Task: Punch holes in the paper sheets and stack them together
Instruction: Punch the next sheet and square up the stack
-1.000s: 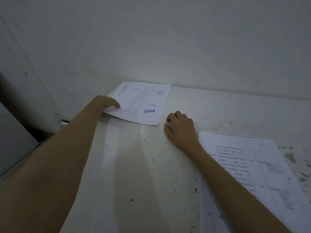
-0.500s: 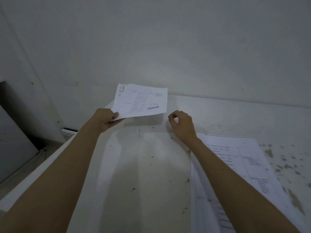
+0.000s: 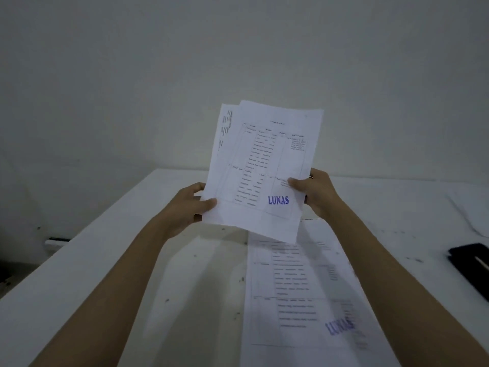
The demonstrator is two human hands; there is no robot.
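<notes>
Hands pinch the sheets point(image 3: 264, 165) upright above the tabletop point(image 3: 105, 274): left hand point(image 3: 189, 205) at their lower left corner, right hand point(image 3: 315, 193) on the right edge. A second sheet peeks out behind. Another printed page point(image 3: 304, 300) lies flat below; a black object point(image 3: 473, 266) sits at the right edge.

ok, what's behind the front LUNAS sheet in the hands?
A second printed sheet sits behind the front sheet, its left edge and top corner peeking out. The rest is covered, so any further sheets can't be seen. Left hand and right hand grip the lower edges.
</notes>
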